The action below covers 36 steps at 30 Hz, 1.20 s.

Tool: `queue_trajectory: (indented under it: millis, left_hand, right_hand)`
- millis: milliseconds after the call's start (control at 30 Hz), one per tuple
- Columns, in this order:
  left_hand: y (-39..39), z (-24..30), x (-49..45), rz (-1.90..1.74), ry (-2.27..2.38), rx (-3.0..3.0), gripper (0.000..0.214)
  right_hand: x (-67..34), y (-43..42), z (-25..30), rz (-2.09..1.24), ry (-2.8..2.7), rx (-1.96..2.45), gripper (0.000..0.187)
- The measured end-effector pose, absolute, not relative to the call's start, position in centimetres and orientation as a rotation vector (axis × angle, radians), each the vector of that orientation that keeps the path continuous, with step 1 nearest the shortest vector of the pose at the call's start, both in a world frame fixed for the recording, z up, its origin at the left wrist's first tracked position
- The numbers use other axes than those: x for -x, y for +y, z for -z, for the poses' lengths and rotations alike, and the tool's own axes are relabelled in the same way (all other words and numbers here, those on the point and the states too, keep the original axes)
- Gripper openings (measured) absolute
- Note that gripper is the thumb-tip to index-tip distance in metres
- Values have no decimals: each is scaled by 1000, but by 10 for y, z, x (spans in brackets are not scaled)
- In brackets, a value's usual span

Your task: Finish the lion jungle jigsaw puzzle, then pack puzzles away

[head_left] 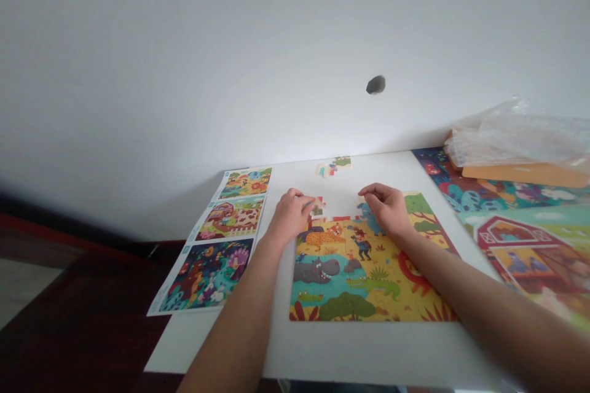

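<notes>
An animal jigsaw puzzle, with a hippo, a crocodile and a lion, lies on the white table, its upper edge gapped. At the upper left corner of the puzzle, my left hand pinches a puzzle piece with red and green on it. My right hand is over the upper edge, by the blue elephant. Its fingers are bent together, and what lies between them is hidden. Beyond the gap lie two loose pieces, a pale one and a green one.
A sheet with three pictures lies at the left of the table. On the right are a farm puzzle and a dark forest puzzle, with an orange-brown flat item and clear plastic on top. A wall rises behind.
</notes>
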<state>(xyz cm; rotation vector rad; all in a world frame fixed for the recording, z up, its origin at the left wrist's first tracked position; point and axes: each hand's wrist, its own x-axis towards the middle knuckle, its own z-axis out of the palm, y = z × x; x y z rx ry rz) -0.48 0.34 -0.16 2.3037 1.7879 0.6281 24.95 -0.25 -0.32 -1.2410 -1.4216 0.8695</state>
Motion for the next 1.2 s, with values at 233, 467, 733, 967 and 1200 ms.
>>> queue_trajectory:
  millis: [233, 467, 733, 967, 1200]
  left_hand:
    - [10, 8, 17, -634, 1777, -2304, 34]
    - [10, 8, 12, -682, 1782, -2251, 34]
    - [12, 6, 8, -615, 1789, -2214, 32]
    - [8, 0, 3, -581, 1770, -2201, 31]
    - [12, 6, 19, -618, 1810, -2185, 32]
  right_hand:
    - [-249, -3, 1, -884, -1419, 1239, 22]
    - [-249, -4, 1, -877, -1426, 1238, 22]
    - [-248, -4, 1, -885, -1420, 1229, 23]
    - [-249, -4, 2, -884, -1423, 1232, 23]
    - [-249, -4, 1, -895, -1425, 1224, 22]
